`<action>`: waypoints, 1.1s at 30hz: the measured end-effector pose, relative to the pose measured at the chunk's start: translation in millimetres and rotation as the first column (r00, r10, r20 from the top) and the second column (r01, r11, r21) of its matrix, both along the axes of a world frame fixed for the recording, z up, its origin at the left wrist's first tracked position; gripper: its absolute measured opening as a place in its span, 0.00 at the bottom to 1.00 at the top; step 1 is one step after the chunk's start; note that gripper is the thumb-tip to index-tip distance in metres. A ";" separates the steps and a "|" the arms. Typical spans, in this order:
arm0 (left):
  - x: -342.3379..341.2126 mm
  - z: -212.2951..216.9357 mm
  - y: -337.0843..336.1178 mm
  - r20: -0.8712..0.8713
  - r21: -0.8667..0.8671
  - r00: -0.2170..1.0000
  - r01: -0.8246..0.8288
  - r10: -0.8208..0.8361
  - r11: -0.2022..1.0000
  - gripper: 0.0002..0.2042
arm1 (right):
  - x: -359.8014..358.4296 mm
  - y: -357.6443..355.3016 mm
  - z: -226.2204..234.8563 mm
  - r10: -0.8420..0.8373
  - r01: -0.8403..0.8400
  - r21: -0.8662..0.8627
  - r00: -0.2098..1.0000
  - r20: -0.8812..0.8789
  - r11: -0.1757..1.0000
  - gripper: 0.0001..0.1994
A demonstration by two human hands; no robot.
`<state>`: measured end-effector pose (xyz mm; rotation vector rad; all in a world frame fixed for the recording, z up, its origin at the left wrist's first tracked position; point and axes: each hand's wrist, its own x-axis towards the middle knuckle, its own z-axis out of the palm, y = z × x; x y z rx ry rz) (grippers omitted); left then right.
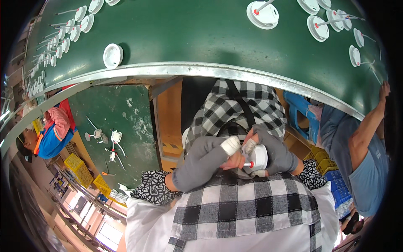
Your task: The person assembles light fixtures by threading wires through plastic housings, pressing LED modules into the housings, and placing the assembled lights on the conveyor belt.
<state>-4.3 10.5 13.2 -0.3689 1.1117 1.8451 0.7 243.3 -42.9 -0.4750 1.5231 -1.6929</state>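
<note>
In my right hand [256, 140] is a white round plastic part [261, 156], its fingers curled round the rim. A small red collar [252, 164] sits at the part's middle, with a short pale tube [247, 164] running from it toward my left hand. My left hand [233, 154] is closed on that tube, close beside the collar; its fingertips are partly hidden. Both hands wear grey fingerless gloves and have white wrapping on some fingers. They work above my lap, over a black-and-white checked apron [247, 197].
Ahead runs a green conveyor belt [189, 38] with a metal edge [201, 69], carrying several white round parts with tubes [262, 16]. A white cup-shaped part [113, 56] stands near that edge. At left, a green side table [134, 138] holds tubed pieces [116, 137]. Co-workers sit on both sides.
</note>
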 end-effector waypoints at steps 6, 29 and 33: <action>-33.0 5.5 -3.4 -0.608 -0.758 0.208 -0.441 -0.766 0.481 0.36 | -26.2 -3.9 2.8 -0.195 0.114 0.230 0.910 0.365 0.967 0.30; -8.1 -3.5 -3.8 -0.542 -0.522 0.736 0.085 -0.407 0.849 0.45 | -54.9 -14.4 39.2 -0.025 -0.076 -0.048 0.279 -0.960 0.996 0.12; -3.3 -6.1 -5.8 -0.502 -0.566 0.752 0.088 -0.428 0.820 0.50 | -52.0 -15.9 32.7 -0.015 -0.075 -0.048 0.390 -0.920 0.996 0.10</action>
